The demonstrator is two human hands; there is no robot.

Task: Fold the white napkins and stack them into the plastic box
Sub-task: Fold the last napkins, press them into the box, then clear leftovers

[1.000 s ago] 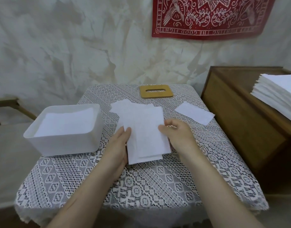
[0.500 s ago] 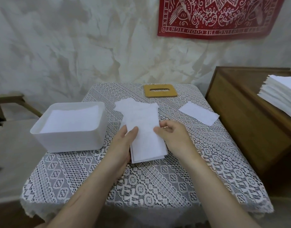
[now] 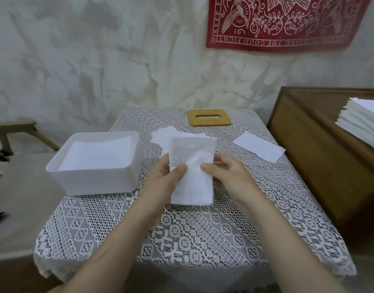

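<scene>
A small stack of folded white napkins [image 3: 192,166] is lifted off the lace-covered table [image 3: 203,240], held between both hands. My left hand [image 3: 162,182] grips its left edge, thumb on top. My right hand [image 3: 228,176] grips the right edge, thumb on top as well. Behind the stack, more white napkins [image 3: 160,136] lie flat on the table. The white plastic box [image 3: 93,182] stands to the left, with folded napkins [image 3: 97,153] inside it.
A single folded napkin [image 3: 259,148] lies at the table's right. A wooden slotted lid [image 3: 209,117] sits at the far edge. A wooden cabinet [image 3: 321,155] on the right carries a tall pile of white napkins [image 3: 365,123]. A chair [image 3: 10,136] stands at the left.
Both hands have closed on the folded napkin stack and raised it off the table, squaring it between them. The view has moved closer.
</scene>
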